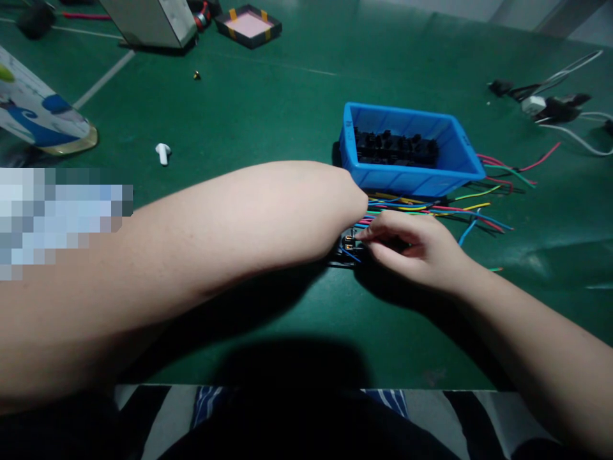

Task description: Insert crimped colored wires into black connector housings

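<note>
My right hand [416, 249] is closed in a pinch, with thumb and index fingertips at the edge of a small black part with orange-copper contacts [349, 242]. What the fingertips grip, if anything, is too small to make out. A short blue wire [352, 255] lies across the near side of the black part. My left forearm reaches in from the left, and my left hand [353, 201] bends down beside the same part. Its fingers are hidden behind the wrist. Just beyond both hands lies a bundle of coloured wires [426, 207], partly covered by my right hand.
Behind the wires stands a blue bin [407, 181] with black parts [397, 148] inside. The green table [268, 108] also holds a white earbud [163, 153], a small brass-coloured piece [196, 75], a dark tray [249, 27], a metal box [153, 22] and cables with plugs [534, 105].
</note>
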Available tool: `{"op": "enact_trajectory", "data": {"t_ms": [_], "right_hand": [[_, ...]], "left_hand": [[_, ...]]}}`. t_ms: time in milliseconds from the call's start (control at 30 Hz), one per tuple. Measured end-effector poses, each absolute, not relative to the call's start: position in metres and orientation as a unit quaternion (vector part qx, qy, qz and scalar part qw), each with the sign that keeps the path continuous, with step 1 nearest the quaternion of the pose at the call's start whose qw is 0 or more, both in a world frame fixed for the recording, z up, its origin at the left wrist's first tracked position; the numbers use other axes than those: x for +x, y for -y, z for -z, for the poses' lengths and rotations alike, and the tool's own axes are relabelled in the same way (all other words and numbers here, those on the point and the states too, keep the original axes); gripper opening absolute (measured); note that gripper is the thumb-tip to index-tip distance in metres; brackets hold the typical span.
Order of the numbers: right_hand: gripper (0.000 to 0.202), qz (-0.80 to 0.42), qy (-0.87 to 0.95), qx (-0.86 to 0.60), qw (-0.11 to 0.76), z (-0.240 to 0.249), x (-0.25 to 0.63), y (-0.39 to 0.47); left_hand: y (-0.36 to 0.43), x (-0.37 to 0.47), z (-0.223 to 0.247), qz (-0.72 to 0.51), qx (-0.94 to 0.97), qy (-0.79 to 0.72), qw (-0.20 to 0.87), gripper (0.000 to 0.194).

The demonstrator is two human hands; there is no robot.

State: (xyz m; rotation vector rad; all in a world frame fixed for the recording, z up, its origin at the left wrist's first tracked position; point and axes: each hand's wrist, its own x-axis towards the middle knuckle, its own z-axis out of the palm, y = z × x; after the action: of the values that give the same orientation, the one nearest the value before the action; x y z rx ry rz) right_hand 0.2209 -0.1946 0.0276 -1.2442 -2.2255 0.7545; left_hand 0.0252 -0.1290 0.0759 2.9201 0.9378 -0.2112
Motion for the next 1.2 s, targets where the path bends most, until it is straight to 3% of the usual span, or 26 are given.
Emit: {"op": "enact_trajectory", "data": {"t_ms": [733, 1200], "right_hand": [[0.004, -0.377, 0.759, -0.456, 0.27, -0.025, 0.215, 0.191], [0.011, -0.251, 0.84, -0.43, 0.214, -0.027, 0.223, 0.194]], "left_hand": [[0.132, 0.026, -0.078, 0.062, 0.947, -0.313, 0.037, 0.026], [0.139, 0.027, -0.096, 0.099, 0.951, -0.29, 0.04, 0.025]]}}
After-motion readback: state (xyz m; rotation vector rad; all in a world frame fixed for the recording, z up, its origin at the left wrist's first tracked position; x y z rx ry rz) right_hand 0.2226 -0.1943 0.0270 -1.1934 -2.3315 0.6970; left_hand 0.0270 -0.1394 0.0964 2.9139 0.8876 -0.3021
